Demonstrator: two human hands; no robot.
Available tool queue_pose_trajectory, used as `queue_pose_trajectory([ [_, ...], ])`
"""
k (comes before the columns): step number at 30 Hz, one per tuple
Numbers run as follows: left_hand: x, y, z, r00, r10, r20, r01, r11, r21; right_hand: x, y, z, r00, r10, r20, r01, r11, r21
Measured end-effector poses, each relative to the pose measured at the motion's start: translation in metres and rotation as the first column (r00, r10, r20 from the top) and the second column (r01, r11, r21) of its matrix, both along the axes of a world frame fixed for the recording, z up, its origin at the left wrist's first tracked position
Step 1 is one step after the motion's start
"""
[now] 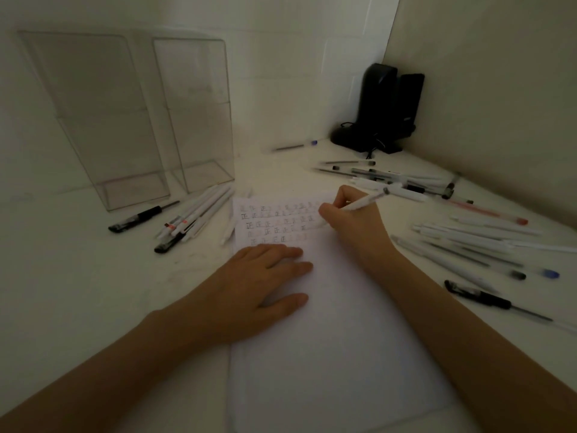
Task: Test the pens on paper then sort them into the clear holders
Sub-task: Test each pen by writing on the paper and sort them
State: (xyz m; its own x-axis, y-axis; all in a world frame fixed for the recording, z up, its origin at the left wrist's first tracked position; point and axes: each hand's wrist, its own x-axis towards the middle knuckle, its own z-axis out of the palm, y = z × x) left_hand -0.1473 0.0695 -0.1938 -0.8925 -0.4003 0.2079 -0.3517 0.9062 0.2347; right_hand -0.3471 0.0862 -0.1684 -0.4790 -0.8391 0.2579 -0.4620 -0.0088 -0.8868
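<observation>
Holders first — two tall clear plastic boxes, one (90, 120) left of the other (196, 114), stand beyond the white sheet of paper (327, 354), and nothing shows inside either. Rows of small marks like 正 (274, 221) fill the paper's far end. Right hand (352, 223) pinches a white pen (363, 203) at those rows — left hand (259, 285) lies spread flat on the paper. Loose pens lie left (190, 217) and right (462, 242) of the paper.

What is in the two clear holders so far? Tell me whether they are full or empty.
Both empty. The left clear holder and the right clear holder show only bare walls and floors; the pens lie on the table in front of them.
</observation>
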Motion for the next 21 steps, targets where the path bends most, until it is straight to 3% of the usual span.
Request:
queue_pose_trajectory([
  [6, -0.001, -0.001, 0.002, 1.000, -0.005, -0.008, 0.005, 1.000, -0.001, -0.009, -0.004, -0.005, 0.994, -0.024, 0.102, 0.031, 0.997, -0.069],
  [12, -0.003, 0.001, 0.002, 0.998, -0.001, 0.056, 0.001, 1.000, 0.013, -0.006, -0.005, -0.008, 0.999, 0.031, -0.005, -0.031, 0.999, -0.022],
  [21, -0.003, 0.002, 0.004, 0.998, 0.007, 0.069, -0.009, 0.999, 0.032, -0.007, -0.007, -0.011, 1.000, -0.006, 0.030, 0.007, 0.999, -0.043],
])
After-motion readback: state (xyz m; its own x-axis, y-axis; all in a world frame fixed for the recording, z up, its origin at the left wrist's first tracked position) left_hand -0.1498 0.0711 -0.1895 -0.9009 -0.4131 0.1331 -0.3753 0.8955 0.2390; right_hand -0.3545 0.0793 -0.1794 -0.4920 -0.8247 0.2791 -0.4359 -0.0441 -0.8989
